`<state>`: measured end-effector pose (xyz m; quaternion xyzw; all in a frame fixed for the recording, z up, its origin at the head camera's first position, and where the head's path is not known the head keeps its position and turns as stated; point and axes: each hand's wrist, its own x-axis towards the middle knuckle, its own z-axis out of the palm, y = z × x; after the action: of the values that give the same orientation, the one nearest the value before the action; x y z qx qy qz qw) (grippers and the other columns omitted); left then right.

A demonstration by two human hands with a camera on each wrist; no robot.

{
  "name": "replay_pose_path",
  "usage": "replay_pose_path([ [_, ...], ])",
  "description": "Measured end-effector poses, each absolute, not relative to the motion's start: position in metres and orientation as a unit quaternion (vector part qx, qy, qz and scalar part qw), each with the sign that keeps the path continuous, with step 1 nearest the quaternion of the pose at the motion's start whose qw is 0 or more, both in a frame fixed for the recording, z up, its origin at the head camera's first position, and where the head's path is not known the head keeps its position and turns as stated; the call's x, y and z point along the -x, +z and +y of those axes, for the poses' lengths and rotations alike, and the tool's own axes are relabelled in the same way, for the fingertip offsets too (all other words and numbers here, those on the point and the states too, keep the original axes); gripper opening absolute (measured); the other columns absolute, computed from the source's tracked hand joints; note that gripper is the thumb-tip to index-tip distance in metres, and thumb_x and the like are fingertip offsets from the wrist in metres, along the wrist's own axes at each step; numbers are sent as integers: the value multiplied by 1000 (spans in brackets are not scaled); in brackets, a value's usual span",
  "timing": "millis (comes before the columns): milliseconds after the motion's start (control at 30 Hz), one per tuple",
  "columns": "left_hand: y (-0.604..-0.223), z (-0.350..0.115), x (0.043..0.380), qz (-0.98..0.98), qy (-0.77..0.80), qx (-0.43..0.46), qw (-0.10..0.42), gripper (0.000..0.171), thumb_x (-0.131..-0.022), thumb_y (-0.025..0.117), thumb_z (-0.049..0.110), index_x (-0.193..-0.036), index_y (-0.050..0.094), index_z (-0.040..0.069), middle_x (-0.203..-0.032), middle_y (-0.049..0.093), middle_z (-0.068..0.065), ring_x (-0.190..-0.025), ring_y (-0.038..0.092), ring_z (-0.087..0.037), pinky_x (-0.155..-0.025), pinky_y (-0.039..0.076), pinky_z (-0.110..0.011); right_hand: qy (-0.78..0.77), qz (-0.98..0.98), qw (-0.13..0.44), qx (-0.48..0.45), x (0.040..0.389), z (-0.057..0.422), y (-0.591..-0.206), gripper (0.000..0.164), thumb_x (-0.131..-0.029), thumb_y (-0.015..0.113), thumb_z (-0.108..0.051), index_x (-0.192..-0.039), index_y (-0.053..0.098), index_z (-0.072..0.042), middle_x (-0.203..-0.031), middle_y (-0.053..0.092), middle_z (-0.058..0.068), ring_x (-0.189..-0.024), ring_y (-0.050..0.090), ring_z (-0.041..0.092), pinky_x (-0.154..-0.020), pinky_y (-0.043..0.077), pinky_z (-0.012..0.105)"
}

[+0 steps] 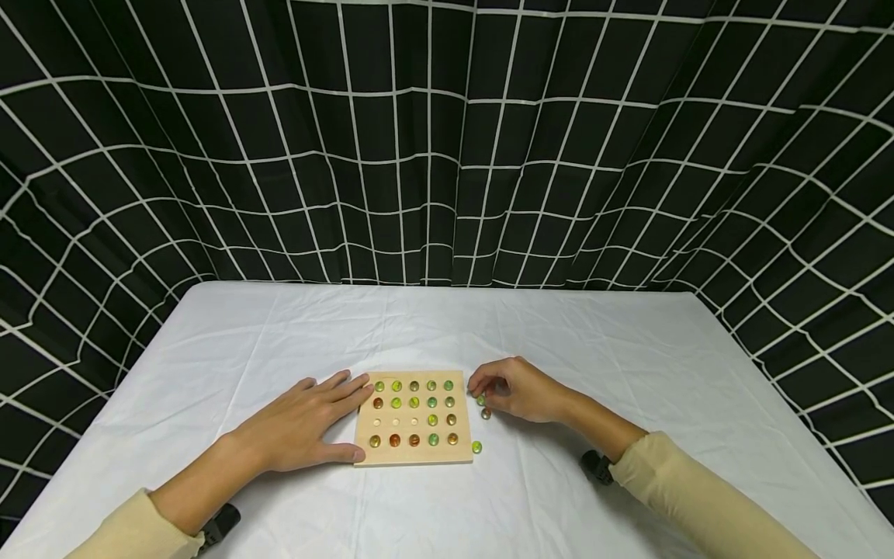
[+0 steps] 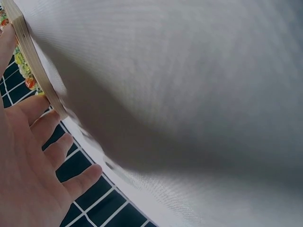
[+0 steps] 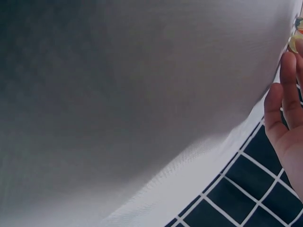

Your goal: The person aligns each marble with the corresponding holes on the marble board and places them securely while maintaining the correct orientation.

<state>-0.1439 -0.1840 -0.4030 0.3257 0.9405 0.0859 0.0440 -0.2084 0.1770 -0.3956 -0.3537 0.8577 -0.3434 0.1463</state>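
Observation:
A pale wooden board (image 1: 366, 458) lies on the white cloth, with rows of green, yellow-green, amber and reddish glass marbles in its hollows. Three bare hollows (image 1: 396, 423) show at the left of the third row. My left hand (image 1: 296, 423) spreads along the board's left side, thumb at the near corner and fingertips on the far one. Just off the right edge, my right hand (image 1: 520, 390) pinches a green marble (image 1: 480, 401) between curled fingers and thumb. Close below it lies a brownish marble (image 1: 486, 414). In the right wrist view, a yellowish marble (image 3: 294, 44) shows at the fingertips.
Another yellow-green marble (image 1: 477, 447) sits on the cloth beside the board's near right corner. White cloth (image 1: 573, 334) covers the table, and a black curtain with white grid lines (image 1: 419, 155) hangs behind and at both sides.

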Motion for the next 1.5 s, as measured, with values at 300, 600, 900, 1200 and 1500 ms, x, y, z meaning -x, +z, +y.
replay_pose_path([
  [300,-403,-184,143,941,87,-324,46,93,-87,44,79,-154,40,15,-159,35,-2,-145,33,-31,-106,34,-59,-352,862,121,344,205,171,-391,23,-87,66,6,-104,72,-9,-95,72,-2,-83,60,10,-75,50,28],
  [600,-402,-184,143,941,86,-322,50,93,-87,44,79,-154,39,16,-159,35,-2,-145,32,-31,-106,34,-59,-377,844,123,360,198,150,-387,22,-87,68,6,-105,72,-8,-96,72,-1,-85,60,11,-78,50,30],
  [900,-402,-184,144,941,87,-320,58,93,-86,43,80,-155,39,16,-160,34,-2,-146,32,-31,-107,33,-60,-378,830,138,386,193,125,-386,22,-88,68,6,-107,72,-5,-98,72,1,-85,60,10,-77,52,29],
  [1200,-401,-184,144,941,90,-319,64,93,-87,41,80,-155,38,17,-160,33,-1,-146,30,-31,-107,33,-60,-336,833,149,413,186,100,-384,20,-90,69,1,-107,72,-9,-106,72,-2,-87,59,9,-80,52,28],
  [1500,-401,-184,144,941,90,-320,61,93,-87,41,80,-155,38,16,-160,34,-2,-146,30,-31,-107,33,-60,-310,842,149,417,184,91,-386,19,-91,69,-3,-108,73,-12,-110,71,-5,-105,59,5,-96,48,32],
])
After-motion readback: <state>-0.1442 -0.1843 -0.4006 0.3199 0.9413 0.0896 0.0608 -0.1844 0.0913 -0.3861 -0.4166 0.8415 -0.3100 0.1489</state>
